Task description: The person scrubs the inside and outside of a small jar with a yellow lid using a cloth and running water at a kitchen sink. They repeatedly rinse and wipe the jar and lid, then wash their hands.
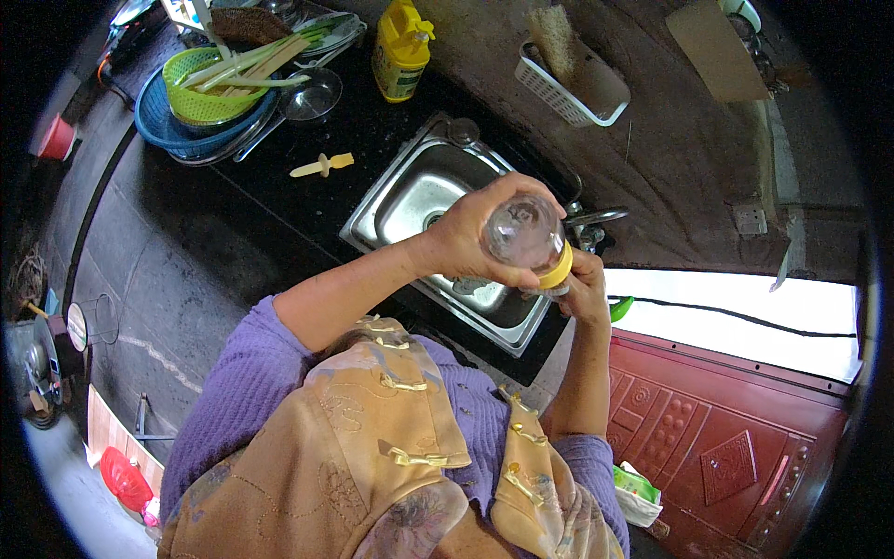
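Note:
Above the sink, my left hand [464,227] is wrapped around the body of a clear, rounded bottle [520,234] with a yellow collar [557,269]. The bottle is tilted, its collar end towards the lower right. At that end my right hand [588,290] has its fingers bent against a clear part below the collar; its fingertips are partly hidden. Beneath both hands is a stainless steel sink [412,192], with a metal tap [601,216] just beyond them. A yellow brush with a round stopper on its handle [323,165] lies on the black counter, left of the sink.
Green and blue plastic baskets [157,115] with long-stemmed green vegetables [241,66] stand at the upper left, beside a glass lid [313,94]. A yellow jug [401,56] stands behind the sink. A white basket [573,105] is at the wall. Right are a window and a red embossed panel [698,426].

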`<state>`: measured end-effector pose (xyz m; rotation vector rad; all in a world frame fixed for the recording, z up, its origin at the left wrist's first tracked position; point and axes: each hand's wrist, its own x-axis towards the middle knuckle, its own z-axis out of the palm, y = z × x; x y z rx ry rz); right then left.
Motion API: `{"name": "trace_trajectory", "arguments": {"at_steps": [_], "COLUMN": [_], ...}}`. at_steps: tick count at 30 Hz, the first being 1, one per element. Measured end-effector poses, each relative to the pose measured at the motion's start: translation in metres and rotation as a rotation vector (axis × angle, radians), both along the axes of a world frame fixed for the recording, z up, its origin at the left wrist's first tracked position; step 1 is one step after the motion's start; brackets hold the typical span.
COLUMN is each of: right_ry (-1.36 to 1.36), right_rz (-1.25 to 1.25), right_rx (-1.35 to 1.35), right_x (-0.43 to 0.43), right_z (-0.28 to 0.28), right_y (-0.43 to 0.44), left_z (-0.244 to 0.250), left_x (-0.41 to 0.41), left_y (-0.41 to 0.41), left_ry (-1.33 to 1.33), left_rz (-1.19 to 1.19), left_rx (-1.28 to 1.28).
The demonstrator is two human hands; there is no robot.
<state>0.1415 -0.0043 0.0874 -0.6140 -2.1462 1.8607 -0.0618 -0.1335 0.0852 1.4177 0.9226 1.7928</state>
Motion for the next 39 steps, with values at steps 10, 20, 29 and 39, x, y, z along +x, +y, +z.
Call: {"name": "trace_trajectory", "arguments": {"at_steps": [10, 20, 29, 39], "right_ry": [0.048, 0.077, 0.069, 0.073], "right_rz": [-0.093, -0.056, -0.114, -0.099], "right_rx": [0.048, 0.026, -0.01, 0.005], "right_x": [-0.001, 0.005, -0.003, -0.001], "right_z": [-0.011, -0.012, -0.002, -0.005], "right_y": [0.002, 0.007, -0.001, 0.0], "left_z": [0.003, 0.001, 0.006, 0.007], "left_x": [-0.003, -0.001, -0.003, -0.003], "left_y": [-0.002, 0.0, 0.0, 0.0], "left_ry": [0.214, 0.165, 0.326, 0.366], "left_rz": [0.151, 0.107, 0.2, 0.207], "left_rx": [0.034, 0.086, 0.14, 0.152]}}
